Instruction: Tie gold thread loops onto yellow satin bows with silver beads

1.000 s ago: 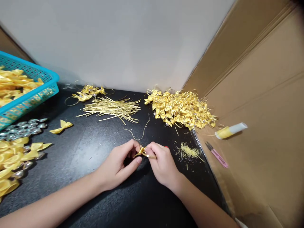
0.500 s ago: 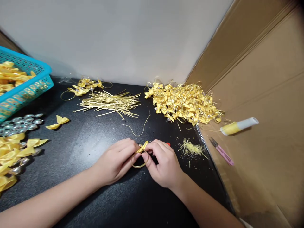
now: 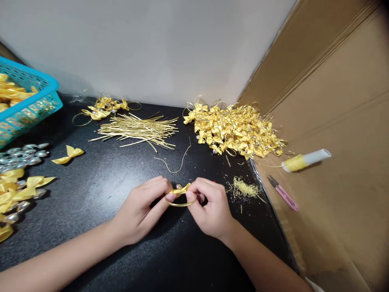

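Between my two hands is a yellow ribbon bow (image 3: pixel 179 190) with a gold wire loop (image 3: pixel 180 205) hanging on the near side and a silver bead (image 3: pixel 178 186) behind it. My left hand (image 3: pixel 150 207) pinches the bow's left end between thumb and forefinger. On the other side, my right hand (image 3: pixel 211 207) pinches the right end and the loop. Beyond the hands, a loose thin thread (image 3: pixel 174 170) lies curved on the black table (image 3: pixel 100 243). Farther back sits a heap of gold wire ties (image 3: pixel 136 129).
A blue basket (image 3: pixel 48 85) of ribbon bows stands left. Silver beads (image 3: pixel 24 156) and bows (image 3: pixel 18 192) lie below it. A large pile of finished-looking bows (image 3: pixel 237 129) is back right, near thread scraps (image 3: pixel 244 187), pink snips (image 3: pixel 284 194) and a thread tube (image 3: pixel 306 159) on cardboard.
The bow and its loop have turned flatter, and the bead shows more clearly. My left hand has shifted slightly left. The view has moved a little to the right.
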The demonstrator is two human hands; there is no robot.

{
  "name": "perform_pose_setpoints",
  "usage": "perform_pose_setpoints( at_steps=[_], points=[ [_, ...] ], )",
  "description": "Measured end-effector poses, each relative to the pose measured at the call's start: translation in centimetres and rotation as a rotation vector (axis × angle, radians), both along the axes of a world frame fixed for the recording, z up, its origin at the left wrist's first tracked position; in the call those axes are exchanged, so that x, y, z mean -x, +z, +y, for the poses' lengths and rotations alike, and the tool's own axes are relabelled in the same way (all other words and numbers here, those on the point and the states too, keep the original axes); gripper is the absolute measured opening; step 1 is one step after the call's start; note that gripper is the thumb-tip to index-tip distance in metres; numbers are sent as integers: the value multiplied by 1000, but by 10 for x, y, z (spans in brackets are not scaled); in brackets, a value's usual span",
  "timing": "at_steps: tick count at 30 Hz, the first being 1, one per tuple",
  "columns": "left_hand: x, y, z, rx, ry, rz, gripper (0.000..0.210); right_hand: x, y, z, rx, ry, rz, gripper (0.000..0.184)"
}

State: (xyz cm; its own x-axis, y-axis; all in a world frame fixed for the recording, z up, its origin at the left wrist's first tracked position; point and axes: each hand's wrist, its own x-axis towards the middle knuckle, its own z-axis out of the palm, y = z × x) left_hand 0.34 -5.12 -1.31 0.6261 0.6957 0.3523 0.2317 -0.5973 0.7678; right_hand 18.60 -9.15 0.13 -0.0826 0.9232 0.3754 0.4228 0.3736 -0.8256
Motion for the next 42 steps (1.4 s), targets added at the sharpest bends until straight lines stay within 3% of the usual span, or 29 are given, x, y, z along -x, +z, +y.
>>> perform_pose_setpoints(
  at_steps=[6, 17, 23, 32, 37, 42],
  points=[
    [0, 0, 1, 85, 15, 5, 22, -1, -1, 2, 35, 30, 4, 15],
    [7, -5, 4, -262, 198, 52, 26, -6, -8, 1, -193, -100, -240, 18],
    [9, -9, 7, -336, 195, 54, 24, -6, -10, 1, -249, -113, -292, 18],
    [-2, 1, -4, -318, 131, 65, 21, 4, -12, -4, -295, -110, -299, 19],
    [-2, -4, -2, -340, 139, 130, 26, 6, -13, -5, -246, -106, -311, 20],
    [-1, -6, 1, -372, 65, 144, 27, 5, -9, -4, -111, -96, -360, 17]
  ],
)
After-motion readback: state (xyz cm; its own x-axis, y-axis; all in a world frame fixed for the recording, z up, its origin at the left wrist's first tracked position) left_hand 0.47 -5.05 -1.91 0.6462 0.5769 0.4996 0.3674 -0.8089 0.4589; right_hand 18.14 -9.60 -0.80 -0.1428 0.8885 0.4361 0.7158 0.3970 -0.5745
